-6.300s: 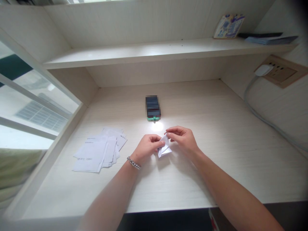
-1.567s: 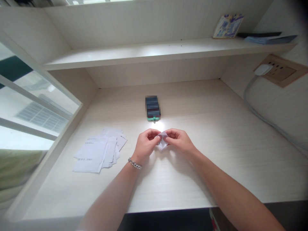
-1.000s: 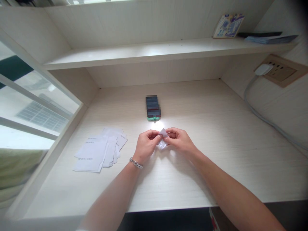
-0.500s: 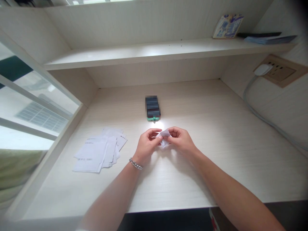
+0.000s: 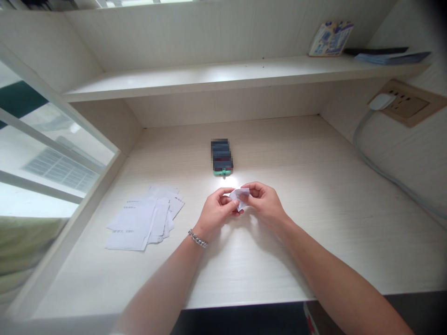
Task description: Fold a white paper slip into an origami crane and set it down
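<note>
A small folded white paper [image 5: 239, 194] is pinched between both hands above the middle of the desk. My left hand [image 5: 217, 208] grips its left side, thumb in front and fingers curled behind. From the other side my right hand [image 5: 264, 203] holds it between thumb and forefinger. Fingers hide part of the folds. Beyond the hands lies a phone-like dark device [image 5: 221, 156] with a green lower edge, its screen pixelated. Left of my left hand, a loose pile of white paper sheets [image 5: 139, 221] with faint print is spread on the desk.
The pale wooden desk [image 5: 314, 186] has a raised shelf [image 5: 209, 80] across its back. On that shelf stand a colourful packet [image 5: 331, 39] and flat blue booklets [image 5: 391, 57]. A white plug [image 5: 382, 101] with a grey cable [image 5: 379, 174] sits in the right wall socket. A slatted frame borders the left.
The folded paper has turned and changed shape between my fingers, its lower point less visible. My fingers have shifted slightly on it; the pile and the dark device stay put.
</note>
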Available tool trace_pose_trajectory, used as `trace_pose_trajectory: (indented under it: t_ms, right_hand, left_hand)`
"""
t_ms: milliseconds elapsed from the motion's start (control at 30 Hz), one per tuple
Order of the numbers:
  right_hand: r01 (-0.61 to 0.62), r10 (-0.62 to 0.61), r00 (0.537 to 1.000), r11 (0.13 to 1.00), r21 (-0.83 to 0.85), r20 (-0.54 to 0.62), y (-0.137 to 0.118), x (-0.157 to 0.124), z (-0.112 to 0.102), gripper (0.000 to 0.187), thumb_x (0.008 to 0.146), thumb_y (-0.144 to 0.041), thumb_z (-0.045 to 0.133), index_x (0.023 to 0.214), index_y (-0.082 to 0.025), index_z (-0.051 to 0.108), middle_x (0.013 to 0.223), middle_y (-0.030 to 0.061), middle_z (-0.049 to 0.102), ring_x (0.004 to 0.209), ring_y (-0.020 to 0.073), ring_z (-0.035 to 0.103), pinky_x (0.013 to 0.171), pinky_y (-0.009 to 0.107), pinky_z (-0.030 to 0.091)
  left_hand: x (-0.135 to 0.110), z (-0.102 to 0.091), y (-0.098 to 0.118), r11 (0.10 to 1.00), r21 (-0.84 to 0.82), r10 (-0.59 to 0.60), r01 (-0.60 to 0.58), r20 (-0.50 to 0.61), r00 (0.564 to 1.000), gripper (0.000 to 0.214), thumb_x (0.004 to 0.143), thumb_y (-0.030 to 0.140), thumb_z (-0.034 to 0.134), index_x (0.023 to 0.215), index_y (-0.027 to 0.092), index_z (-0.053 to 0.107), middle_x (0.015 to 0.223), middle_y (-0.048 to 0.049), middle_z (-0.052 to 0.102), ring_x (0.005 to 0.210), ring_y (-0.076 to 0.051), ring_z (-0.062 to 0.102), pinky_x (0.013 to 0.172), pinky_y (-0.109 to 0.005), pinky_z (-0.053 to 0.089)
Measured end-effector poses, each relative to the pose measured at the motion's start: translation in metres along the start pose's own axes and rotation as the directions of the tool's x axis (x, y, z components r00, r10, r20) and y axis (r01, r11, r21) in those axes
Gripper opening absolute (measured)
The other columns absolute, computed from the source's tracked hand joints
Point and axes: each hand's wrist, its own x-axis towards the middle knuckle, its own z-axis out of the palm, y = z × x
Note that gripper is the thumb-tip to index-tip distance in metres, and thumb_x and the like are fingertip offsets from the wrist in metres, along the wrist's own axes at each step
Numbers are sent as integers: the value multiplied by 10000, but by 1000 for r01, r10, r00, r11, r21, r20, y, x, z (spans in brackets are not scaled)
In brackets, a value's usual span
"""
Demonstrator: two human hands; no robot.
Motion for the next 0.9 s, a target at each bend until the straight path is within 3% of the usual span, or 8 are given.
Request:
trace_pose_trajectory:
  t_ms: [167, 267, 433, 800, 900]
  right_hand:
    - [30, -29, 999, 999, 16, -20, 1, 0, 2, 316, 596, -350, 765, 809, -163, 626, 770, 56, 683, 696, 193, 636, 643, 323, 503]
    - [50, -49, 998, 999, 20, -40, 1, 0, 1, 323, 594, -347, 767, 819, -161, 627, 777, 61, 681, 715, 199, 637, 650, 324, 502]
    - [82, -83, 993, 997, -12, -82, 2, 1, -1, 313, 606, -344, 757, 825, -158, 634, 790, 60, 681, 731, 193, 636, 661, 312, 496]
    - [89, -88, 992, 996, 1, -94, 2, 2, -1, 284, 614, -316, 754, 821, -159, 639, 793, 63, 679, 739, 194, 633, 664, 312, 495]
    - [72, -73, 994, 997, -8, -76, 2, 1, -1, 290, 603, -329, 758, 809, -160, 643, 778, 61, 681, 724, 197, 632, 651, 315, 498]
  left_hand:
    - [0, 2, -3, 994, 37, 102, -100, -56, 993, 353, 687, 249, 695, 977, 153, 517, 645, 12, 601, 594, -116, 610, 608, -257, 516]
    - [0, 4, -3, 995, 29, 93, -91, -97, 991, 339, 694, 250, 693, 947, 158, 487, 633, 22, 594, 582, -116, 613, 604, -258, 514]
    - [0, 7, -3, 997, -77, -10, 8, -21, 1000, 386, 713, 255, 677, 1018, 152, 464, 654, 6, 598, 614, -145, 632, 625, -297, 523]
    - [-3, 2, 4, 988, -149, -22, 31, 65, 998, 444, 659, 85, 655, 1061, 145, 478, 747, -21, 605, 713, -173, 648, 696, -315, 513]
    - [-3, 2, 3, 993, -119, -23, 27, 35, 999, 398, 684, 126, 643, 1052, 141, 491, 757, -25, 604, 686, -161, 643, 674, -306, 511]
